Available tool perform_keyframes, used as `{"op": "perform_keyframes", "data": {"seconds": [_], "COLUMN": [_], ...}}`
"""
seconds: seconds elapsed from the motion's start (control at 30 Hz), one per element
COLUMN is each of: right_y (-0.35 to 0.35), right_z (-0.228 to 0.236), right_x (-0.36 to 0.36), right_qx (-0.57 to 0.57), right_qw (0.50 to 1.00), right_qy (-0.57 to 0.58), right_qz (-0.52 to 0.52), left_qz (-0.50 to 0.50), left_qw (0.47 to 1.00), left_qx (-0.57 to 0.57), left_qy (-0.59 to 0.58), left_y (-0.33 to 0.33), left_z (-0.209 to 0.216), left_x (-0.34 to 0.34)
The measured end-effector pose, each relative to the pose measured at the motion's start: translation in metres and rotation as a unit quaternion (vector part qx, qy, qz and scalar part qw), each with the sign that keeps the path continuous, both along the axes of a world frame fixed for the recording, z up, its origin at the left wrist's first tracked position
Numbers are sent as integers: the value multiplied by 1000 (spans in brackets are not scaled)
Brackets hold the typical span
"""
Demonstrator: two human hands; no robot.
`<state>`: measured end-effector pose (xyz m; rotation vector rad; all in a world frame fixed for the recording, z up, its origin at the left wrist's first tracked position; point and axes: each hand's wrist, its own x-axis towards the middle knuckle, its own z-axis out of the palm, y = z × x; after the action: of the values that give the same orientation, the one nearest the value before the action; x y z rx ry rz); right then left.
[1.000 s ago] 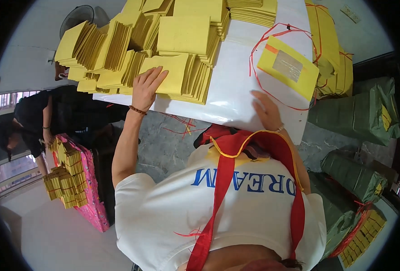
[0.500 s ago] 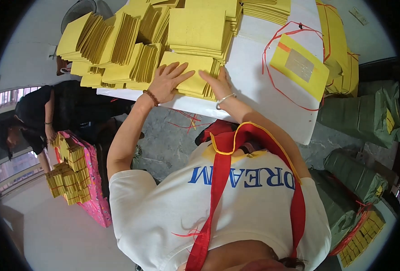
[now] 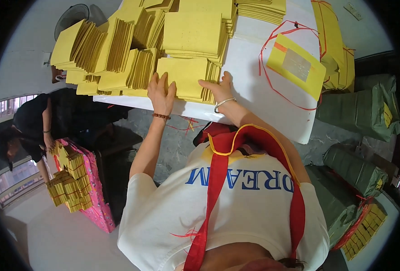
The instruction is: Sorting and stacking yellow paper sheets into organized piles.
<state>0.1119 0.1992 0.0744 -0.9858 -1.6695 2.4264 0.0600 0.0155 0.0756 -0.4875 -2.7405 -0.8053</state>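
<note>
A stack of yellow paper envelopes [image 3: 182, 71] lies at the near edge of the white table [image 3: 249, 58]. My left hand [image 3: 162, 95] rests on its near left corner, fingers apart and slightly bent, touching the top envelope. On the right side of the same stack is my right hand [image 3: 220, 91], its thumb reaching over the stack and its other fingers stretched away. Neither hand is closed round anything. Behind this stack sits a taller pile of yellow envelopes [image 3: 192, 32]. More bundles [image 3: 118, 43] stand fanned on edge to the left.
A yellow envelope with a clear window [image 3: 296, 64] lies at the right, circled by red string [image 3: 265, 63]. Green wrapped bales [image 3: 358, 110] line the right side. At the left, a person in dark clothes [image 3: 30, 113] bends over a pink box [image 3: 98, 189] with yellow bundles.
My left hand has slid back toward me from the top of the stack to its near left corner. My right hand stays at the right side, its fingers spread wider.
</note>
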Motion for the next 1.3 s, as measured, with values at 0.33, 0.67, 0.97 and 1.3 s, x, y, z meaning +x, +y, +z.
{"op": "perform_keyframes", "data": {"seconds": [0.33, 0.67, 0.97, 1.3], "right_y": [4, 20, 117, 168], "right_z": [-4, -35, -8, -26], "right_x": [-4, 0, 89, 138], "right_qx": [-141, -41, 21, 235], "right_qw": [987, 989, 968, 938], "right_qy": [60, 119, 197, 223], "right_qz": [56, 80, 153, 123], "left_qz": [-41, -74, -253, -431], "left_qw": [997, 978, 733, 855], "left_qx": [-54, 166, 338, 111], "left_qy": [25, -104, -534, -267], "left_y": [-1, -2, 41, 121], "left_z": [-13, -3, -19, -43], "left_x": [-2, -11, 21, 33]}}
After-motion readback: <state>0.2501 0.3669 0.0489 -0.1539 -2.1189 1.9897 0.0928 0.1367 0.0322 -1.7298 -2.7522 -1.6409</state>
